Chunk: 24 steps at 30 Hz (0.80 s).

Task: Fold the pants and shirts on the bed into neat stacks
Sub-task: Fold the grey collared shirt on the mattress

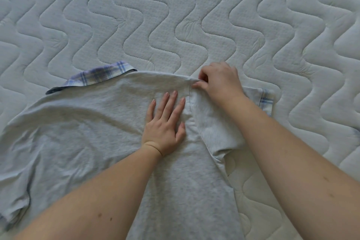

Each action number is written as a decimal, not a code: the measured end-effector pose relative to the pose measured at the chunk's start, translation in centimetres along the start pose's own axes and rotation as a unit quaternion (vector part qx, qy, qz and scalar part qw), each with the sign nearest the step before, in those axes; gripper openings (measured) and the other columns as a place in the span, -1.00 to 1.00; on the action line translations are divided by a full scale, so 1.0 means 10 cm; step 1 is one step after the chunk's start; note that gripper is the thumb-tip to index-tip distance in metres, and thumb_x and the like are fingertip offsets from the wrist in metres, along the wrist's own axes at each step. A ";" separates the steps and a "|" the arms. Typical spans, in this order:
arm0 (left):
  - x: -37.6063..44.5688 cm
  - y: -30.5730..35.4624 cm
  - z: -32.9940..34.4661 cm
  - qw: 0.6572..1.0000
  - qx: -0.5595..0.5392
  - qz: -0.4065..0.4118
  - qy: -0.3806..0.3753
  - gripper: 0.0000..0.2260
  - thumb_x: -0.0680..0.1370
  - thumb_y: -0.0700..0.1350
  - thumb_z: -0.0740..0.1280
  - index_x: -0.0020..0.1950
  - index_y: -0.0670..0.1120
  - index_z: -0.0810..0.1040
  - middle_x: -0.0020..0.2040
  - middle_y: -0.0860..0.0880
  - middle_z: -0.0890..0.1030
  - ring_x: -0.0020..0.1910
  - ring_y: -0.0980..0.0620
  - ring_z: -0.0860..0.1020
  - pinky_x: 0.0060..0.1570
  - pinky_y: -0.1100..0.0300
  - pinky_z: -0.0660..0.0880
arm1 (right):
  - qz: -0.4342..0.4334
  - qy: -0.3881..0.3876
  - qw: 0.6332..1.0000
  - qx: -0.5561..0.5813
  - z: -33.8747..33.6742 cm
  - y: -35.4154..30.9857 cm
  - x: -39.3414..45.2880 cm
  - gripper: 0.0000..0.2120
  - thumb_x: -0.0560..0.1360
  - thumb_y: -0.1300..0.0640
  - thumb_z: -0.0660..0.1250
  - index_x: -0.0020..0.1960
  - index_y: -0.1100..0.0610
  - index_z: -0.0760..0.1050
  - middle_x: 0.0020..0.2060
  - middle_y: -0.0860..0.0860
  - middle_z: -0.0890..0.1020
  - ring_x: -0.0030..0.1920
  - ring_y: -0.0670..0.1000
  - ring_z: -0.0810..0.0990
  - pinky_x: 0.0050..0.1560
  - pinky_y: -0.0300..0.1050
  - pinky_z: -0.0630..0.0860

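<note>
Head view first: your two bare forearms reach in from the bottom edge over a grey shirt (pixel 87 132) that lies spread back-up across the near half of the mattress (pixel 175 15), its body running off the lower edge of the picture. Your left hand (pixel 165 121) lies flat on the cloth near the right shoulder, fingers straight and a little fanned, palm down, holding nothing. Just beyond and to the right of it, your right hand (pixel 219 82) is curled, thumb and fingertips pinching the fabric at the shoulder seam where a ridge of cloth rises. Under your right wrist the right sleeve (pixel 218 126) lies folded inward, its plaid-trimmed cuff (pixel 266 102) showing past your forearm. At the far edge of the shirt, to the left, the blue-and-white plaid collar (pixel 101 74) lies on the mattress. Beyond that is only white quilting with wavy stitch lines.
</note>
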State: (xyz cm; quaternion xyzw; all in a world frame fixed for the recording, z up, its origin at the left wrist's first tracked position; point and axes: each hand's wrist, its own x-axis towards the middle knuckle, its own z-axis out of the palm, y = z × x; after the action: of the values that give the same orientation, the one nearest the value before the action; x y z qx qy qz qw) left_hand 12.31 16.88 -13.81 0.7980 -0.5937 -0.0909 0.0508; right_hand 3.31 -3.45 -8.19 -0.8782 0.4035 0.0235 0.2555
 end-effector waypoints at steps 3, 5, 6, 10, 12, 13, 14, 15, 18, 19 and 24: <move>0.00 0.00 0.00 1.000 0.000 0.000 -0.003 -0.38 0.53 0.08 0.10 0.59 0.02 0.13 0.61 -0.03 0.06 0.59 0.01 -0.03 0.52 -0.14 -0.04 | 0.001 -0.019 0.999 0.046 -0.08 0.01 0.03 -0.75 0.49 -0.13 0.39 -0.08 0.06 0.55 -0.09 0.02 0.65 0.01 0.08 0.55 0.06 -0.04 0.39; 0.00 0.00 0.01 1.000 0.002 -0.001 -0.005 -0.38 0.52 0.08 0.10 0.59 0.02 0.13 0.61 -0.03 0.06 0.59 0.02 -0.04 0.52 -0.15 -0.03 | -0.001 -0.027 0.997 0.077 -0.11 0.00 0.05 -0.77 0.50 -0.09 0.40 -0.06 0.08 0.54 -0.09 0.02 0.66 -0.02 0.07 0.57 0.01 -0.05 0.43; 0.00 -0.01 0.01 1.000 0.003 0.000 -0.005 -0.38 0.52 0.08 0.11 0.59 0.02 0.13 0.61 -0.03 0.06 0.59 0.02 -0.04 0.52 -0.15 -0.03 | -0.001 -0.033 0.995 0.089 -0.12 0.00 0.06 -0.80 0.51 -0.06 0.40 -0.05 0.08 0.53 -0.08 0.02 0.66 -0.01 0.07 0.58 0.02 -0.05 0.46; 0.00 -0.01 0.02 1.000 0.005 0.003 -0.004 -0.37 0.52 0.08 0.11 0.60 0.02 0.12 0.61 -0.03 0.05 0.59 0.01 -0.04 0.52 -0.14 -0.04 | -0.019 -0.123 0.989 0.077 -0.17 0.03 0.09 -0.75 0.47 -0.09 0.43 -0.01 0.02 0.45 -0.09 -0.03 0.61 -0.03 0.03 0.56 -0.02 -0.06 0.47; 0.00 -0.02 0.02 1.000 0.008 0.004 -0.008 -0.37 0.52 0.09 0.10 0.60 0.03 0.09 0.62 -0.02 0.02 0.59 0.01 -0.05 0.52 -0.14 -0.05 | -0.027 -0.186 0.981 0.038 -0.25 0.09 0.08 -0.66 0.38 -0.15 0.50 -0.04 -0.02 0.44 -0.20 -0.12 0.53 -0.09 -0.02 0.50 -0.12 -0.11 0.40; 0.00 -0.02 0.03 1.000 0.008 0.003 -0.010 -0.37 0.53 0.09 0.10 0.60 0.03 0.08 0.62 -0.02 0.02 0.59 0.01 -0.06 0.52 -0.14 -0.06 | -0.032 -0.201 0.979 0.014 -0.28 0.13 0.07 -0.68 0.36 -0.15 0.52 -0.10 -0.04 0.43 -0.25 -0.16 0.48 -0.11 -0.03 0.49 -0.17 -0.13 0.35; 0.00 -0.02 0.03 1.000 0.007 0.003 -0.010 -0.37 0.53 0.09 0.10 0.60 0.03 0.08 0.62 -0.02 0.02 0.59 0.01 -0.05 0.52 -0.14 -0.05 | -0.037 -0.204 0.978 -0.007 -0.31 0.17 0.06 -0.70 0.38 -0.14 0.51 -0.17 -0.04 0.42 -0.30 -0.17 0.45 -0.12 -0.01 0.49 -0.22 -0.14 0.31; 0.00 -0.02 0.03 1.000 0.006 0.002 -0.010 -0.37 0.53 0.09 0.10 0.60 0.03 0.08 0.62 -0.02 0.02 0.59 0.01 -0.05 0.52 -0.14 -0.05 | -0.039 -0.198 0.979 -0.021 -0.33 0.23 0.05 -0.72 0.41 -0.13 0.48 -0.22 -0.03 0.42 -0.32 -0.16 0.45 -0.11 0.01 0.51 -0.23 -0.14 0.32; -0.01 -0.02 0.02 1.000 0.002 0.002 -0.007 -0.37 0.52 0.09 0.10 0.60 0.03 0.10 0.61 -0.02 0.05 0.59 0.01 -0.02 0.52 -0.14 -0.04 | -0.028 -0.157 0.987 -0.035 -0.37 0.37 0.01 -0.71 0.52 -0.18 0.34 -0.19 0.03 0.53 -0.33 -0.08 0.50 -0.14 0.03 0.52 -0.20 -0.11 0.37; 0.00 -0.01 0.01 1.000 0.000 0.002 -0.005 -0.38 0.53 0.09 0.10 0.60 0.03 0.11 0.61 -0.02 0.05 0.59 0.01 -0.01 0.52 -0.15 -0.04 | -0.015 -0.140 0.989 -0.041 -0.39 0.42 -0.02 -0.68 0.54 -0.20 0.30 -0.17 0.04 0.57 -0.33 -0.07 0.50 -0.16 0.03 0.50 -0.20 -0.11 0.35; 0.00 -0.02 0.02 1.000 -0.002 0.004 -0.008 -0.38 0.53 0.09 0.09 0.60 0.03 0.09 0.61 -0.02 0.04 0.59 0.00 -0.02 0.52 -0.15 -0.04 | 0.024 -0.052 0.998 0.038 -0.45 0.70 -0.24 -0.74 0.51 -0.19 0.32 -0.01 -0.01 0.58 -0.24 -0.12 0.53 -0.12 -0.02 0.51 -0.12 -0.09 0.38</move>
State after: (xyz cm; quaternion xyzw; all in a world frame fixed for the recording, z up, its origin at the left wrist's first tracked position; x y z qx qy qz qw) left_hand 12.46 16.94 -14.02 0.7949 -0.5968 -0.0987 0.0479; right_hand -4.13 -7.66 -6.71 -0.8556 0.4113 0.0598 0.3084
